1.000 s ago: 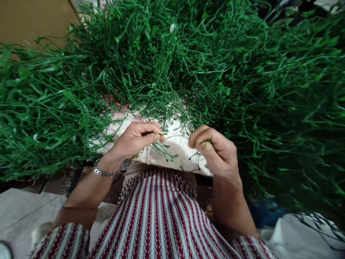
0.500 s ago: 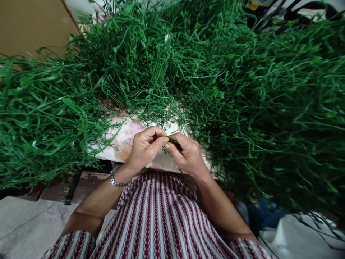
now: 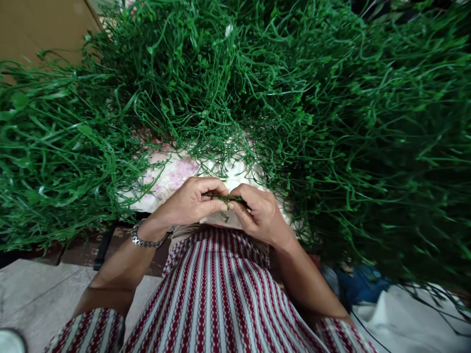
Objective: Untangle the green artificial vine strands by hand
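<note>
Thumb and fingers of my left hand (image 3: 195,200) pinch one side of a thin green stem (image 3: 225,198). My right hand (image 3: 257,208) pinches the same stem from the other side, its fingertips touching those of the left. The stem lies roughly level between the thumbs, and a short piece of it hangs below. Both hands are over a cloth with pink and purple flowers (image 3: 184,169), close to my striped clothing. Large heaps of long green plastic-looking stems (image 3: 206,88) with small tips surround the hands at the far side, left and right.
A brown cardboard panel (image 3: 40,29) stands at the far left. Pale floor tiles (image 3: 40,299) show at the lower left. White sacking (image 3: 412,314) and a blue item (image 3: 362,284) lie at the lower right, under the overhanging stems.
The left hand has shifted slightly left and both hands sit a little lower in view. More of the stem shows between the fingers, now lying level. The camera view has tilted slightly.
</note>
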A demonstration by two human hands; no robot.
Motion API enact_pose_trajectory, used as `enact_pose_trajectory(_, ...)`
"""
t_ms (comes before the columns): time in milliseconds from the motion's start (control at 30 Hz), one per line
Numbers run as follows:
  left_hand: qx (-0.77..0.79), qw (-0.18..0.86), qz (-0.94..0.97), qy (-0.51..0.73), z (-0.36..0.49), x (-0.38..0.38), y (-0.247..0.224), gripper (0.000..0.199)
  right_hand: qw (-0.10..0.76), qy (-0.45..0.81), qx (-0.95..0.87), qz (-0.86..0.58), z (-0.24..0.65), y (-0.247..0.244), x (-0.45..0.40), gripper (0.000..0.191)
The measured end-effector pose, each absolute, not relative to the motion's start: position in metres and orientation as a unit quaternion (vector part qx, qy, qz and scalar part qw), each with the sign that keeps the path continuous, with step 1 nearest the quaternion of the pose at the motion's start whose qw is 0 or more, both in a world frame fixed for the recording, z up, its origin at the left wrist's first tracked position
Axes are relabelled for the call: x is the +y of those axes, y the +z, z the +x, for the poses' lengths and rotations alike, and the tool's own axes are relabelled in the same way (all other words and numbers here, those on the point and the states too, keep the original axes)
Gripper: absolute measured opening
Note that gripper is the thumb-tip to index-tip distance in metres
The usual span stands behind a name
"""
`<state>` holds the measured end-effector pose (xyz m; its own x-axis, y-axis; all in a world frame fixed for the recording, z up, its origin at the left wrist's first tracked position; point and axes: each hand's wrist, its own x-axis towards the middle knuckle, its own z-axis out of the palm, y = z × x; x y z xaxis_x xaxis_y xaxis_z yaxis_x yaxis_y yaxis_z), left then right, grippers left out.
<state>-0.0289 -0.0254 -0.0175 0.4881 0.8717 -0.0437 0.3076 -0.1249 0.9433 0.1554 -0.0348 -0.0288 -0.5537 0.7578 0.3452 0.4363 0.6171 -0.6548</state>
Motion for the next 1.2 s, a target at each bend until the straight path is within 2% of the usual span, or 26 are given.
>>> enact_pose_trajectory(67, 0.422, 0.494, 0.711, 0.269, -0.029, -0.027, -0.018, 0.006, 0.295, 0.245, -0.855, -0.348, 0.156, -0.03, -0.035, 0.007)
enact_pose_trajectory(233, 0.406, 0.366, 0.8, 0.248, -0.03, -0.03, -0.02, 0.009, 0.234, 0.239, -0.874, -0.352, 0.158, -0.031, -0.034, 0.008)
enact_pose_trajectory(467, 0.386, 0.459, 0.773, 0.205, -0.035, -0.023, -0.02, 0.006, 0.261, 0.221, -0.878, -0.334, 0.156, -0.031, -0.036, 0.008)
enact_pose_trajectory(600, 0.365, 0.402, 0.808, 0.229, -0.036, -0.029, -0.024, 0.018, 0.237, 0.227, -0.879, -0.346, 0.158, -0.03, -0.037, 0.006)
enact_pose_trajectory(733, 0.277, 0.367, 0.856, 0.238, -0.035, -0.036, -0.024, 0.025, 0.173, 0.336, -0.876, -0.298, 0.162, -0.025, -0.037, 0.013)
enact_pose_trajectory(900, 0.155, 0.465, 0.843, 0.22, -0.039, -0.031, -0.018, 0.025, 0.137, 0.563, -0.804, -0.137, 0.168, -0.025, -0.041, 0.023)
enact_pose_trajectory(1000, 0.185, 0.513, 0.791, 0.278, -0.042, -0.023, -0.016, 0.017, 0.208, 0.553, -0.792, -0.152, 0.176, -0.021, -0.041, 0.022)
enact_pose_trajectory(1100, 0.313, 0.519, 0.716, 0.347, -0.037, -0.019, -0.016, 0.008, 0.321, 0.402, -0.803, -0.301, 0.184, -0.014, -0.034, 0.017)
enact_pose_trajectory(1200, 0.381, 0.527, 0.668, 0.361, -0.024, -0.021, -0.018, 0.009, 0.359, 0.317, -0.795, -0.372, 0.181, -0.014, -0.027, 0.014)
